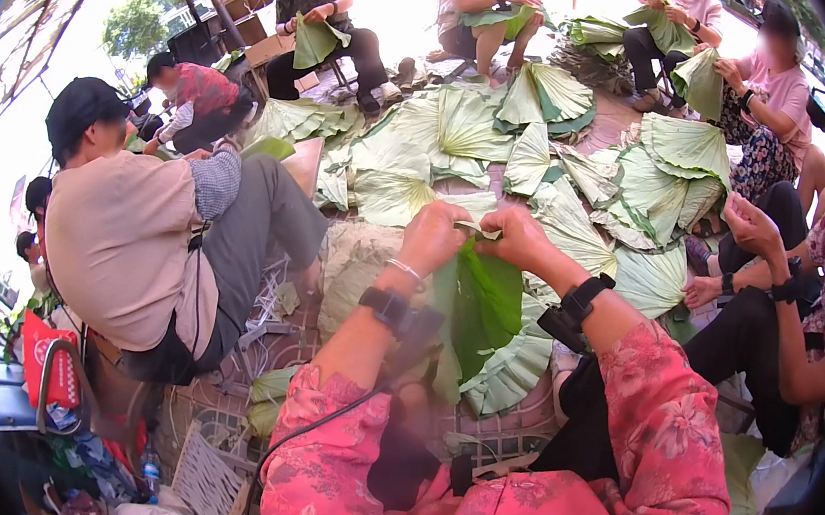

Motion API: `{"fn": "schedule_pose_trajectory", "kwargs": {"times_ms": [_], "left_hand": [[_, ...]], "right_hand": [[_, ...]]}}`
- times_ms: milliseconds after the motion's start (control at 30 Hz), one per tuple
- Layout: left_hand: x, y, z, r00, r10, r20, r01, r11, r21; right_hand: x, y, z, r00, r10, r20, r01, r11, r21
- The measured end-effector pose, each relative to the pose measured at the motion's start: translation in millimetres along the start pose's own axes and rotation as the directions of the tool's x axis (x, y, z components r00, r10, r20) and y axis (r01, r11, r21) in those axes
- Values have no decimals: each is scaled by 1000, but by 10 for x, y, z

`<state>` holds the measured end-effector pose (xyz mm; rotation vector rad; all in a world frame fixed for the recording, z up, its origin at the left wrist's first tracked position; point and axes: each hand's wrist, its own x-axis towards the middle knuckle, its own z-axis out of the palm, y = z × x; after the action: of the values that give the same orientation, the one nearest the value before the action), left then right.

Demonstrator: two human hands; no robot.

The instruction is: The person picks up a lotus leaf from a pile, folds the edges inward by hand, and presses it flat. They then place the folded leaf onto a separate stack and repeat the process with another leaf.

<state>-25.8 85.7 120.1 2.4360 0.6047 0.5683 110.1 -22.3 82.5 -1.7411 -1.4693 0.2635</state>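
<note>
Leaf (489,311) hangs folded between my left grip (432,237) and right grip (527,241), both pinching its top, pale leaves (472,125) spread beyond on the far side

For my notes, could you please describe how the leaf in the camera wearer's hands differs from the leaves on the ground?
The held leaf shows deeper green; the ground leaves look mostly paler. The held leaf hangs from the left hand and right hand; the ground leaves lie overlapping. Both are broad and green.
</note>
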Motion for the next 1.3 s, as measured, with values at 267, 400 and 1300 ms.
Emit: {"fn": "schedule_pose_trajectory", "kwargs": {"times_ms": [267, 400, 1300], "left_hand": [[7, -153, 60, 992, 91, -89, -91, 996, 11], [3, -100, 47, 984, 134, -117, -133, 991, 21], [-210, -210, 572, 999, 29, -16, -29, 1000, 7]], "right_hand": [[-28, -68, 15, 975, -23, -219, 13, 999, -48], [1, -28, -25, 995, 96, -22, -98, 988, -118], [4, 101, 114, 997, 79, 17, -79, 997, -27]]}}
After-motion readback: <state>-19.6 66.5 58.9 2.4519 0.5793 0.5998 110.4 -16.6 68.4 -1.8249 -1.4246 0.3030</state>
